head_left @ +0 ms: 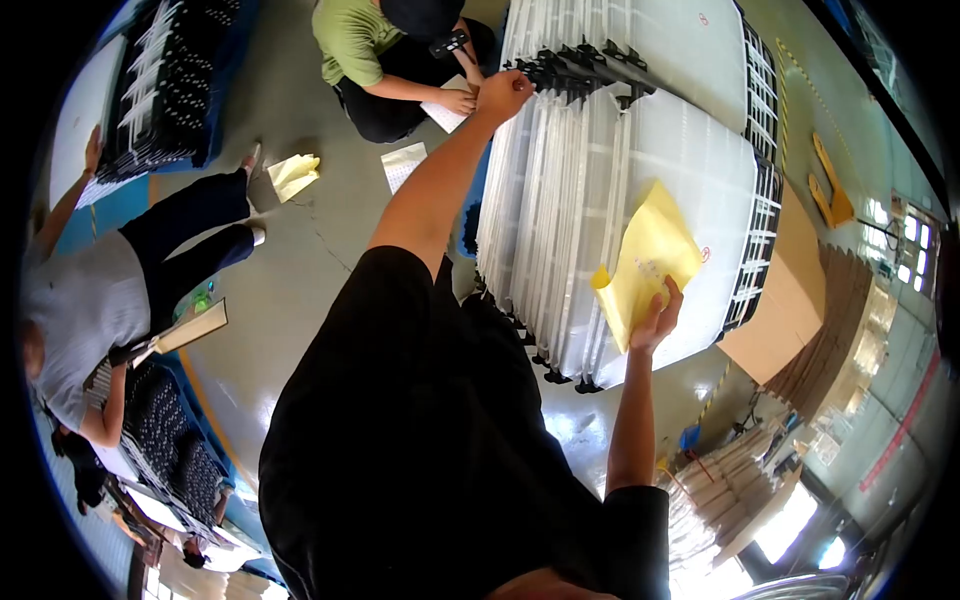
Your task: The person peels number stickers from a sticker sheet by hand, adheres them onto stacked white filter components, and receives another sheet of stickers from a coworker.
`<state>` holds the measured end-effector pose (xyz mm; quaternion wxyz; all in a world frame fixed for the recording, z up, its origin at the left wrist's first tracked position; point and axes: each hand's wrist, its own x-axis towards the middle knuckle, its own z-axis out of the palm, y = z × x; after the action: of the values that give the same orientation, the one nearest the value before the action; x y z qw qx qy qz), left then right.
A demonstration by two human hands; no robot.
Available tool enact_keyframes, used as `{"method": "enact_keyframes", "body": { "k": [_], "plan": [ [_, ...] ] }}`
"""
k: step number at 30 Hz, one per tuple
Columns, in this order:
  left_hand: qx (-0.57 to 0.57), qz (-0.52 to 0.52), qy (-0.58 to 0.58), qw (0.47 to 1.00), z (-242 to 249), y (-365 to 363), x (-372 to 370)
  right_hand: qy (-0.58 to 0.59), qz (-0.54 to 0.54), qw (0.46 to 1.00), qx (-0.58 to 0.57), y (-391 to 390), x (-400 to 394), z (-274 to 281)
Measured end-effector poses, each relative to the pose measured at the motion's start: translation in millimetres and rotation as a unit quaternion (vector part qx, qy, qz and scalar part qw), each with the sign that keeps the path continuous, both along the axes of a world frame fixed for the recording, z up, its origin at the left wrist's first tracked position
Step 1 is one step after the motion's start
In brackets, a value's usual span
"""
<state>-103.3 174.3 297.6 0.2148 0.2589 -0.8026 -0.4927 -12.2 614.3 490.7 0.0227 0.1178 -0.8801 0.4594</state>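
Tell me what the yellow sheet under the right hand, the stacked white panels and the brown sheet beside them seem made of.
Yellow sheet: paper or thin cloth, matte; one edge curls softly, but no weave is readable. White panels: likely plastic, given their smooth, cloudy look and soft sheen. Brown sheet: probably cardboard, from its dull tan face.

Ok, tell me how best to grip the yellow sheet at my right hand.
Pinch the yellow sheet by its curled left corner, probably coming from the left: it is thin, that curl offers a lip, and the right hand occupies the near right edge.
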Motion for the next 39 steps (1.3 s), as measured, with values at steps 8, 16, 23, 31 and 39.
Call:
{"method": "enact_keyframes", "body": {
  "k": [8,16,23,31,39],
  "plan": [
    [-0.040,0.025,-0.064,0.997,-26.3,-23.8,-48.1,0.007,-0.001,1.000,0.024,1.1,-2.0,-2.4],
    [-0.106,-0.046,-0.023,0.993,-66.0,-45.8,-86.7,0.010,0.002,0.999,0.030,-0.2,-2.5,1.4],
    [-0.106,-0.012,-0.064,0.992,-72.3,-42.9,-98.2,0.013,0.011,0.998,0.053,-2.5,-2.4,5.4],
    [-0.128,0.034,-0.045,0.990,-82.9,-42.7,-102.1,0.001,0.004,0.999,0.051,-2.1,-2.8,4.9],
    [-0.111,0.038,-0.036,0.992,-81.2,-42.1,-101.5,0.004,0.002,1.000,0.031,-0.9,-3.5,1.0]
  ]
}}
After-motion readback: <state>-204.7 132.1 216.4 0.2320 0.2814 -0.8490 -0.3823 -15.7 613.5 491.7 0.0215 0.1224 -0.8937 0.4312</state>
